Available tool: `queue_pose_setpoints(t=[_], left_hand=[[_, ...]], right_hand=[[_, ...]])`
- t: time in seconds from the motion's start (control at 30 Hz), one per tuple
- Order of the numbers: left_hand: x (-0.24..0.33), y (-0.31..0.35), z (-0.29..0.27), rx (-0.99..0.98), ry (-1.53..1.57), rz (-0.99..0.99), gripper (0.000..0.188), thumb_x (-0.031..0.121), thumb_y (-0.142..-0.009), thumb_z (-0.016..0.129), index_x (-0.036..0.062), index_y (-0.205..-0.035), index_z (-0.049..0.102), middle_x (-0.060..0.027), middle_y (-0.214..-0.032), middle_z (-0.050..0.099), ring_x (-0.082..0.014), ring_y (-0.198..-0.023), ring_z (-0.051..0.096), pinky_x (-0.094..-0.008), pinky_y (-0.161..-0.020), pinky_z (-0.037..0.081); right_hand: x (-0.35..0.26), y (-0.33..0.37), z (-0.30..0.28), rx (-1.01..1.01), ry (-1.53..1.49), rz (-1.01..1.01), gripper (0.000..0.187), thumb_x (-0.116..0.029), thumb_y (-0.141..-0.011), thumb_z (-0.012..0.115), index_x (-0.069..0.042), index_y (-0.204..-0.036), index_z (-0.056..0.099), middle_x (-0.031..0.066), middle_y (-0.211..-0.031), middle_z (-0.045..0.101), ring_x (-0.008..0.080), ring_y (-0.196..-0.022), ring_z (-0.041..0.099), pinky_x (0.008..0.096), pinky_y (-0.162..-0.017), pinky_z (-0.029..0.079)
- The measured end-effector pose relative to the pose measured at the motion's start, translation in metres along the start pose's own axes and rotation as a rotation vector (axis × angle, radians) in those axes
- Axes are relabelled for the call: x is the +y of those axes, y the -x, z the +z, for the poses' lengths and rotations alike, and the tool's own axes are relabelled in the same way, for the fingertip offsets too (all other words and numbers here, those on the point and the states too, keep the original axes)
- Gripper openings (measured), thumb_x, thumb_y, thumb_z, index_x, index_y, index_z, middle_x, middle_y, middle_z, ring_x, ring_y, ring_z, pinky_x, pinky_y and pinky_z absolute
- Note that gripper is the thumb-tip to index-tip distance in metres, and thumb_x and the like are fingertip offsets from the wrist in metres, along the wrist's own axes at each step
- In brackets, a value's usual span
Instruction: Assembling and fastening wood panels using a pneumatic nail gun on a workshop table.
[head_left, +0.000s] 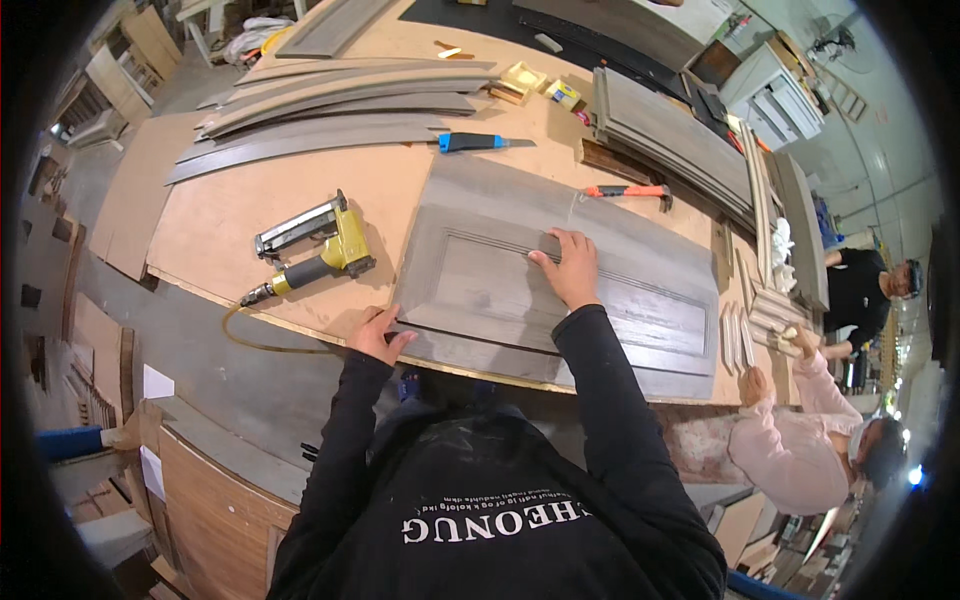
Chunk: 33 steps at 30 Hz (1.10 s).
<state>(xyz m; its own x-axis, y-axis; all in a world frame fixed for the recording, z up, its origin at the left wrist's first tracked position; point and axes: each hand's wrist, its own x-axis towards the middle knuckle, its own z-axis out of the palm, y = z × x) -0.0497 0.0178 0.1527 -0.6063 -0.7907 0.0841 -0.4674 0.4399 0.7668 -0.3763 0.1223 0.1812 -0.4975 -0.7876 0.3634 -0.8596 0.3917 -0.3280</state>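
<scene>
1. Clock centred on the panel, twelve pointing away from the worker. Grey wood-grain panel (480,290) lies flat, face up, by the near edge of the worktable (220,215), seemingly on top of another grey board (490,190).
2. Left hand (376,335): between eight and nine, at the panel's corner. Thumb and forefinger apart; whether they pinch the edge, I cannot tell.
3. Right hand (572,270): near the clock's centre, laid across the grooved face, thumb and fingers apart, clamped on nothing.
4. Handling, my guess: stiff, moderate weight, awkward for its length. Smooth sheen suggests it slides easily; corners and finish likely mark if knocked.
5. Best hold: both short ends, at three and nine, palms under the rim. The recessed middle offers little purchase, and may be thinner.
6. Hard things close by: nail gun (320,245) past nine, blue-handled blade (470,142) at eleven, hammer (630,192) at one.
</scene>
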Motion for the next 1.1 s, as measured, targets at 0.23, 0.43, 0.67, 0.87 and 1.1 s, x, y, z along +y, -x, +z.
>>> queue_pose_setpoints(t=[0.23,0.43,0.67,0.87,1.1], left_hand=[[0.02,-0.054,0.031,0.068,0.013,-0.213,0.054,0.038,-0.069,0.072,-0.0015,-0.104,0.058,-0.0169,-0.091,0.057,-0.029,-0.08,0.057,-0.0369,-0.073,0.047],[0.035,-0.077,0.055,0.305,-0.259,-0.237,0.059,0.036,-0.063,0.076,0.0021,-0.107,0.057,-0.0192,-0.103,0.052,-0.0355,-0.096,0.05,-0.0407,-0.082,0.043],[0.026,-0.079,0.06,0.343,-0.181,-0.138,0.06,0.033,-0.062,0.077,0.0016,-0.109,0.058,-0.0188,-0.098,0.051,-0.0347,-0.094,0.05,-0.0404,-0.081,0.042],[0.025,-0.076,0.057,0.338,-0.172,-0.123,0.061,0.034,-0.063,0.076,0.0015,-0.11,0.057,-0.0193,-0.097,0.05,-0.0358,-0.093,0.05,-0.0412,-0.08,0.041],[0.04,-0.075,0.053,0.303,-0.219,-0.182,0.06,0.036,-0.064,0.076,0.0032,-0.11,0.057,-0.0194,-0.099,0.05,-0.0367,-0.095,0.049,-0.0431,-0.08,0.041]], right_hand=[[0.017,-0.004,0.0,-0.005,-0.05,-0.034,0.046,-0.042,-0.069,0.068,-0.009,-0.1,0.058,0.0091,-0.095,0.053,0.0291,-0.093,0.048,0.0389,-0.08,0.039],[0.016,-0.008,-0.003,-0.02,-0.051,-0.022,0.049,-0.046,-0.07,0.065,-0.008,-0.099,0.057,0.008,-0.097,0.052,0.0268,-0.095,0.047,0.0392,-0.084,0.036],[0.021,-0.013,-0.002,-0.052,-0.068,-0.005,0.047,-0.044,-0.072,0.065,-0.008,-0.101,0.056,0.007,-0.098,0.051,0.0258,-0.096,0.046,0.0383,-0.085,0.036],[0.015,-0.013,-0.004,-0.078,-0.064,0.008,0.046,-0.042,-0.071,0.066,-0.009,-0.102,0.056,0.0066,-0.099,0.051,0.0256,-0.097,0.045,0.0385,-0.086,0.034],[-0.009,-0.019,0.005,-0.099,-0.003,0.008,0.05,-0.046,-0.069,0.066,-0.01,-0.102,0.056,0.0065,-0.1,0.05,0.0257,-0.098,0.045,0.0424,-0.089,0.03]])
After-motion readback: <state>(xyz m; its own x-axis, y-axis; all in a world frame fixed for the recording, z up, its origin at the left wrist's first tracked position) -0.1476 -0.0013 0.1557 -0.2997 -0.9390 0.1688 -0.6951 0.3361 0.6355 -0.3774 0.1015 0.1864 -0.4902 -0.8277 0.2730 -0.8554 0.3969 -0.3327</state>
